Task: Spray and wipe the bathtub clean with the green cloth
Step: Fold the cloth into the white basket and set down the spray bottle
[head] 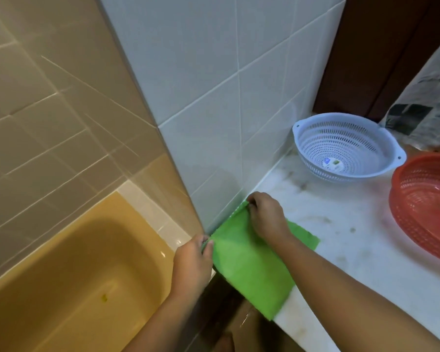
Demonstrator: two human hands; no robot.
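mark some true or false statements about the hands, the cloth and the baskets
1. The left hand and the right hand both pinch the green cloth. True.
2. The green cloth lies inside the bathtub. False: it lies on the marble counter beside the bathtub.
3. The white colander stands on the marble counter near the tiled wall. True.
4. The red basket sits inside the white colander. False: it stands beside it on the marble counter.
5. The right hand holds a spray bottle. False: it holds only the green cloth.
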